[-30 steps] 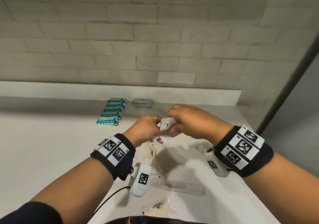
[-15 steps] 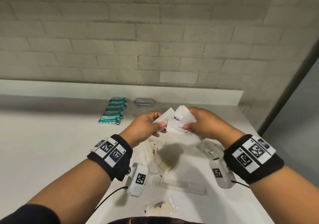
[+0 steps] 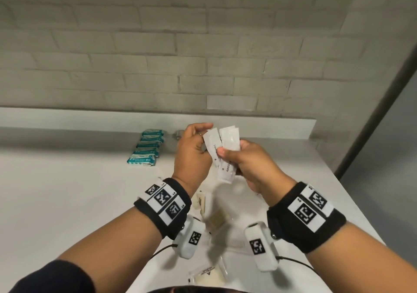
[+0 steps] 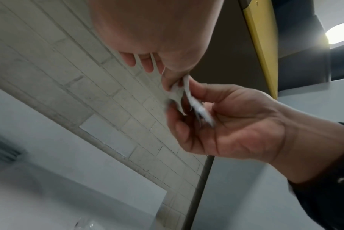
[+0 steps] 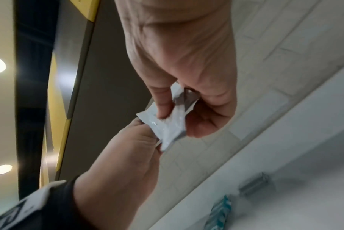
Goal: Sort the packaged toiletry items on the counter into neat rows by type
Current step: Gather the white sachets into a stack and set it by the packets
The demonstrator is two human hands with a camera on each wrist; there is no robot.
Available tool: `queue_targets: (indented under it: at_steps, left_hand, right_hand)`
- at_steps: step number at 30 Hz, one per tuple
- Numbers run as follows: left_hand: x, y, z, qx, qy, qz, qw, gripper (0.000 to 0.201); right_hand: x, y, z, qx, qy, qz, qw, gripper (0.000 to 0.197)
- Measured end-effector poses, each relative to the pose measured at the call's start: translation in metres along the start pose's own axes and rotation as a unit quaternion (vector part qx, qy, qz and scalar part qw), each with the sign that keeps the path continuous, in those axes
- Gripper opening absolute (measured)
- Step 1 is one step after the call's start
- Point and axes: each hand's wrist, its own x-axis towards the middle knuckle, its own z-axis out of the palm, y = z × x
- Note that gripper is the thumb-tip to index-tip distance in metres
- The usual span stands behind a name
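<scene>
Both hands hold up a small fan of white toothpaste sachets [image 3: 222, 151] above the white counter [image 3: 67, 191]. My right hand [image 3: 246, 164] pinches the sachets [image 5: 167, 124] low down between thumb and fingers. My left hand [image 3: 194, 150] grips the leftmost sachet [image 3: 211, 142] from the left, with the index finger stretched over its top. In the left wrist view the sachets [image 4: 189, 99] show edge-on between both hands. A row of teal packets [image 3: 146, 146] lies at the back of the counter, and a grey packet [image 3: 177, 134] peeks out behind my left hand.
Loose items lie on the counter under my wrists: clear bags with beige contents [image 3: 216, 218], a packaged white comb [image 3: 228, 242] and a beige packet [image 3: 207, 279] at the front edge. A raised ledge [image 3: 270, 127] and a brick wall close the back. The counter ends at the right.
The sachets went from bunched between both hands to spread apart, then lifted and turned upright in a fan. Both hands rose and moved farther back over the counter.
</scene>
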Motion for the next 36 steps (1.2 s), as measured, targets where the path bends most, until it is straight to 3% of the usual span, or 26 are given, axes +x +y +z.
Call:
queue_targets:
  at_steps: [5,11,13,15,17,19,21,23,26,27,30,32,34,36]
  left_hand:
    - [-0.005,-0.007,0.0,-0.108,-0.009,-0.094,0.99,0.038]
    - [-0.008,-0.007,0.003,-0.183,0.03,-0.136,0.973,0.026]
    - [-0.006,-0.005,0.0,-0.285,-0.021,-0.209,0.935,0.019]
    - [-0.006,-0.012,-0.001,-0.325,-0.123,-0.277,0.896,0.038]
    - [-0.009,-0.015,0.003,-0.316,-0.187,-0.311,0.877,0.047]
    - [-0.008,-0.016,0.006,-0.314,-0.158,-0.337,0.873,0.042]
    - [-0.005,-0.018,0.005,-0.328,-0.116,-0.356,0.867,0.035]
    - [-0.004,-0.018,0.003,-0.364,-0.121,-0.362,0.85,0.037]
    - [-0.003,-0.009,0.007,-0.415,-0.133,-0.388,0.812,0.044]
    - [-0.002,-0.007,0.009,-0.427,-0.137,-0.397,0.801,0.046]
    - [0.0,-0.008,0.009,-0.451,-0.15,-0.422,0.772,0.05]
    - [-0.001,-0.014,0.007,-0.443,-0.158,-0.44,0.765,0.048]
    - [-0.004,-0.017,0.005,-0.433,-0.161,-0.455,0.761,0.043]
    - [-0.005,-0.019,0.004,-0.416,-0.144,-0.456,0.773,0.031]
  right_hand:
    - [0.001,0.006,0.005,0.028,-0.022,0.01,0.999,0.014]
    - [0.005,0.008,0.003,0.045,-0.002,0.0,0.999,0.02]
    - [0.01,0.01,-0.002,0.03,0.029,-0.009,0.999,0.024]
    - [0.013,0.011,-0.003,0.011,0.009,-0.011,1.0,0.022]
    - [0.013,0.012,0.001,-0.064,-0.021,-0.018,0.998,0.015]
    - [0.018,0.014,0.003,-0.179,0.004,-0.049,0.983,0.011]
    - [0.023,0.011,0.0,-0.244,0.049,-0.101,0.963,0.023]
    - [0.027,0.008,-0.003,-0.239,0.062,-0.132,0.96,0.037]
    - [0.032,0.013,0.004,-0.218,0.024,-0.12,0.968,0.036]
    - [0.035,0.016,0.006,-0.274,0.031,-0.123,0.953,0.038]
    - [0.037,0.019,0.007,-0.515,0.066,-0.094,0.85,0.058]
    - [0.034,0.022,0.005,-0.571,0.038,-0.085,0.815,0.07]
    - [0.032,0.027,0.004,-0.569,0.008,-0.078,0.819,0.074]
    - [0.028,0.028,0.004,-0.495,-0.032,-0.085,0.864,0.077]
